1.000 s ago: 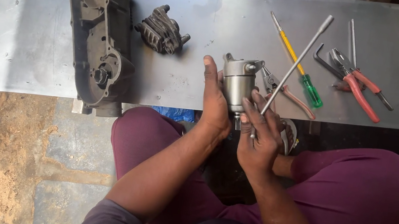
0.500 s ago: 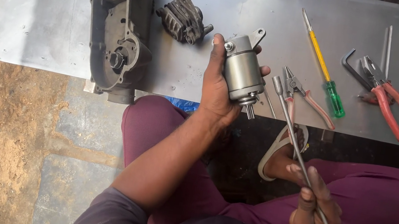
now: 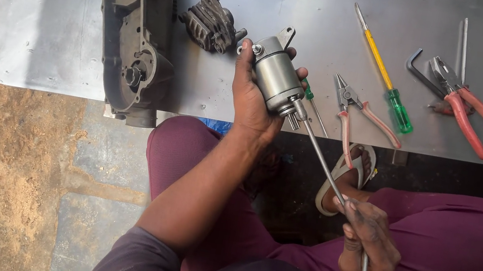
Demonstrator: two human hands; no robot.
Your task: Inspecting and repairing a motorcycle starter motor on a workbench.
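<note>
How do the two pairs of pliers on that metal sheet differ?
The red-handled pliers look bigger, with bright red handles; the smaller pliers have pale pink handles. The smaller pair lies nearer the left hand; the red pair lies far right. Both lie untouched on the metal sheet.

Head-worn view, steeply downward, near metal table (image 3: 62, 24)

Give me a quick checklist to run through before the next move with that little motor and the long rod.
1. Left hand grips the grey cylindrical motor firmly: ok.
2. Right hand holds the long metal rod: ok.
3. Rod tip meets the motor's lower end: ok; seated or not: cannot tell.
4. Motor lifted off the metal table: cannot tell.
5. Pink-handled pliers near the motor: ok.
</note>
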